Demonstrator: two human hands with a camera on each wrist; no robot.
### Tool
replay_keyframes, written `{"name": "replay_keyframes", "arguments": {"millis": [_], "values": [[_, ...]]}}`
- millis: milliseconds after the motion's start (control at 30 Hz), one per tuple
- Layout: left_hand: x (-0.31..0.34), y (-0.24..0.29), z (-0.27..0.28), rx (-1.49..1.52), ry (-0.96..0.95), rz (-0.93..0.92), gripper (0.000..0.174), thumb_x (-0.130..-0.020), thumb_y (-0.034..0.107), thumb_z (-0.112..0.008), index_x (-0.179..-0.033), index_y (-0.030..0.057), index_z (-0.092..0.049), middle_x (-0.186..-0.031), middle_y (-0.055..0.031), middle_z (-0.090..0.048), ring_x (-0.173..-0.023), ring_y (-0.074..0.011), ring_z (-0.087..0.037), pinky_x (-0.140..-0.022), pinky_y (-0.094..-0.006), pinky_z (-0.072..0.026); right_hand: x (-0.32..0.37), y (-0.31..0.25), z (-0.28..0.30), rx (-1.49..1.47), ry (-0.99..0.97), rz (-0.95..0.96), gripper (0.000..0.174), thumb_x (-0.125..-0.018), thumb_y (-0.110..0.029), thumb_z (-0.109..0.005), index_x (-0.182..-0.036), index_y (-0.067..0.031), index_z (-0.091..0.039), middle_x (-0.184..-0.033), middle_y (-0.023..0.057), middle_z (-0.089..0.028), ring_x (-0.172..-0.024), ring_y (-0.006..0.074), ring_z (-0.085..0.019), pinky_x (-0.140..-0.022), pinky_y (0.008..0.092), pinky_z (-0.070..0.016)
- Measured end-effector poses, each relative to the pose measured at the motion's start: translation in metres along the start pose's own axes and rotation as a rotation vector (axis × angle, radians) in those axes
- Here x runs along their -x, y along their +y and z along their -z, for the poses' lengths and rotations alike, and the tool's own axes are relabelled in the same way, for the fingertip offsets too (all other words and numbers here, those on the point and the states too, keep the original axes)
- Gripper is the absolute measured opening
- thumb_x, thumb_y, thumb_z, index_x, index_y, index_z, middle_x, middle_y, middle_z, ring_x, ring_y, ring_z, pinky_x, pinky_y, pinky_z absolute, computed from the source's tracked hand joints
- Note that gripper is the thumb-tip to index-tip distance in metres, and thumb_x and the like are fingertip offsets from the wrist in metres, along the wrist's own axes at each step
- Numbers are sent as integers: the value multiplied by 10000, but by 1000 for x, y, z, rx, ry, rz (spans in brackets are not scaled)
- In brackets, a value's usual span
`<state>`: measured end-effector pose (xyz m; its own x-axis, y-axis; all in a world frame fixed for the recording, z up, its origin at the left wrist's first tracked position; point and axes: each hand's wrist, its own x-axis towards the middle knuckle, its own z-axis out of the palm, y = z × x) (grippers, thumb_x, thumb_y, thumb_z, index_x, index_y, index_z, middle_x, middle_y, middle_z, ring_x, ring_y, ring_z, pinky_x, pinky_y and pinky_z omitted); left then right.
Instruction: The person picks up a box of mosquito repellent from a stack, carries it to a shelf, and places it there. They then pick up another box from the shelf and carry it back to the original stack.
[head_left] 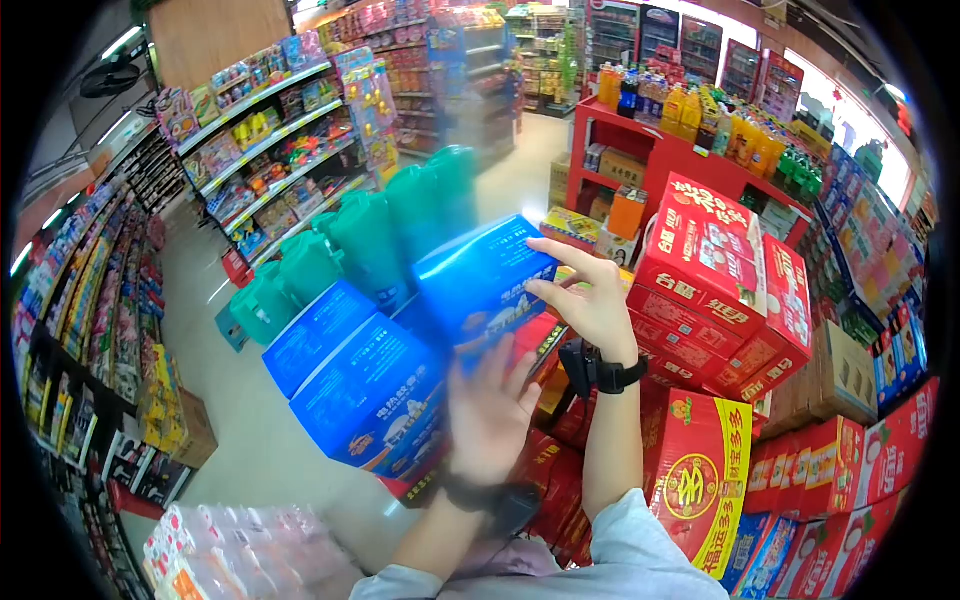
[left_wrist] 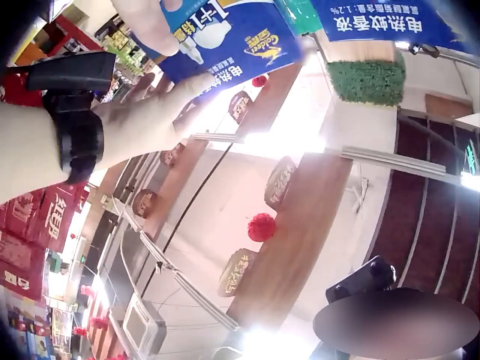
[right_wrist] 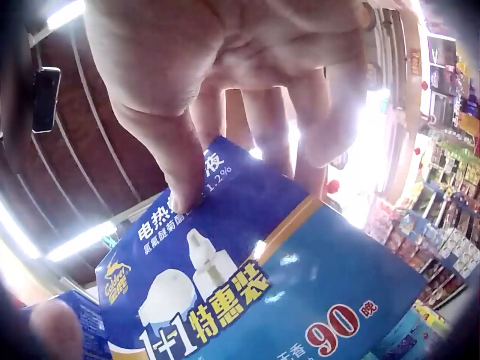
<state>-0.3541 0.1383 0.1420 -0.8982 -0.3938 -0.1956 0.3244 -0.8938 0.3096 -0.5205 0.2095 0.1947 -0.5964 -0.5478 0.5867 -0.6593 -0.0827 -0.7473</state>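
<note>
Near the middle of the head view, the right hand [head_left: 592, 300] is pinching a blue box [head_left: 485, 272]; in the right wrist view its thumb [right_wrist: 184, 191] is pressing on the printed face, while other fingers are reaching behind the top edge; the box is tilting, its printing facing that camera. The left hand [head_left: 488, 410], at 6 o'clock from the box, is spreading its fingers, gripping nothing — it is showing blurred and close to the lower edge, so whether it is touching cannot be told.

Two more blue boxes, a farther one [head_left: 320, 335] and a nearer one [head_left: 368, 390], are lying side by side at 8 o'clock; green containers [head_left: 365, 240] are standing at 10 to 11 o'clock; stacked red cartons [head_left: 698, 255] are sitting between 2 and 3 o'clock.

As far along as the pictures are showing, those two boxes are already resting together, while the held one is hanging in the hand, not lying flat with them; how much is remaining beyond it — that is staying unclear.
</note>
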Motion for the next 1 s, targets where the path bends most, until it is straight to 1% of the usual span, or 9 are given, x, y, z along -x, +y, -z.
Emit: {"name": "replay_keyframes", "arguments": {"millis": [133, 333, 467, 500, 567, 700, 800, 933, 1000], "values": [[-4, -2, -2, 38, -87, -41, 596, -986, 464, -368, -1439, 86, -289, -1507, -2, -364, -1353, -241, -356, -955, -379, -342, -14, 10, -12, 38, -46, 105, 445, -747, -79, -754, -1182, -115, -669, -966, 90, -711, -679, 88, -612, -642, 223, -502], [-7, -7, -11, 20, -80, -168, 570, -992, 440, -323, -1461, 118, -284, -1503, 7, -370, -1371, -254, -339, -1030, -452, -283, -26, 9, -23, -53, -102, 29, 432, -754, -101, -757, -1175, -72, -665, -985, 87, -713, -749, 71, -637, -671, 225, -508], [-9, -14, -16, -21, -30, -265, 546, -990, 419, -310, -1453, 130, -305, -1508, 4, -358, -1358, -277, -355, -1071, -510, -239, -41, 24, -44, -106, -23, 316, 423, -755, -113, -750, -1166, -60, -666, -896, 66, -717, -658, 47, -621, -597, 208, -496], [-11, -15, -14, -33, -29, -282, 539, -989, 413, -310, -1449, 132, -312, -1509, 4, -355, -1352, -283, -362, -1079, -520, -229, -42, 19, -44, -111, -68, 241, 423, -755, -116, -749, -1167, -66, -668, -880, 61, -715, -641, 48, -613, -586, 210, -492], [-10, -16, -11, -75, -32, -281, 519, -986, 394, -329, -1434, 133, -335, -1510, -1, -352, -1323, -289, -391, -1054, -510, -273, -43, 4, -41, -121, -160, 88, 422, -755, -121, -747, -1169, -79, -671, -850, 51, -710, -608, 50, -598, -564, 213, -483], [-6, -15, -9, -177, -29, -244, 476, -981, 359, -369, -1398, 130, -387, -1487, -32, -378, -1234, -284, -466, -952, -472, -393, -48, 6, -51, -143, -151, 123, 407, -762, -119, -736, -1163, -85, -674, -823, 43, -704, -569, 50, -580, -540, 209, -470], [-4, -18, 0, -239, -68, -197, 392, -976, 336, -400, -1295, 119, -476, -1384, -66, -479, -1129, -256, -532, -820, -410, -460, -49, -3, -52, -103, -233, -45, 404, -769, -156, -765, -1159, -109, -668, -1002, 155, -702, -810, 163, -673, -727, 301, -540], [4, -21, 2, -398, -102, -160, 262, -975, 329, -423, -1078, 114, -532, -1071, -69, -596, -950, -201, -577, -704, -332, -462, -50, 2, -59, -135, -253, -3, 416, -797, -156, -740, -1199, -113, -639, -1028, 152, -697, -830, 174, -668, -755, 307, -535], [8, -20, 7, -475, -186, -144, 258, -976, 324, -422, -1064, 106, -528, -1038, -76, -595, -922, -195, -575, -699, -324, -461, -50, 0, -58, -122, -287, -13, 442, -810, -150, -727, -1236, -114, -611, -1051, 153, -690, -863, 186, -664, -775, 314, -532]]}}
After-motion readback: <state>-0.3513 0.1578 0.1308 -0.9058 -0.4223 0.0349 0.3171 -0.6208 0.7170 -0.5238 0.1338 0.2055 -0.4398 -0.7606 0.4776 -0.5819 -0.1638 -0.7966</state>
